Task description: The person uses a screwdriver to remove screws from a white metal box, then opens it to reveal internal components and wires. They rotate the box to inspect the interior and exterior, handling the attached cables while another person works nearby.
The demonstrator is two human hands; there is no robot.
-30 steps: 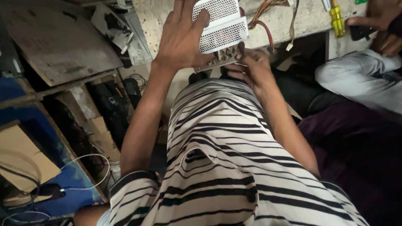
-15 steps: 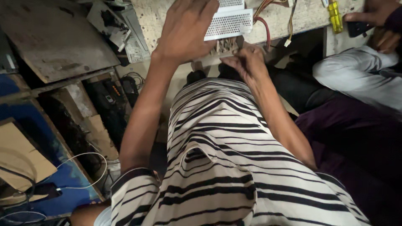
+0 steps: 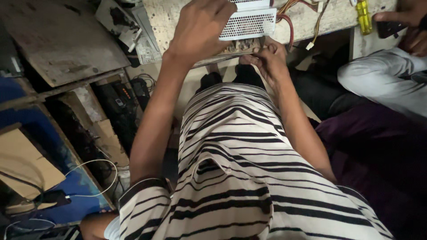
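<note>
Left hand (image 3: 198, 31) clamped over perforated metal box (image 3: 249, 22); right hand (image 3: 269, 58) pinching beneath it. Steady box, work gently.

Worn wooden bench (image 3: 178, 18) with perforated metal box (image 3: 249, 22), yellow screwdriver (image 3: 364, 17)

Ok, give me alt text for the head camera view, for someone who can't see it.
Seen from above, a person in a striped shirt grips a perforated metal box at a workbench edge with the left hand, while the right hand works at its underside. Coloured wires trail from the box, and a yellow screwdriver lies nearby.
</note>
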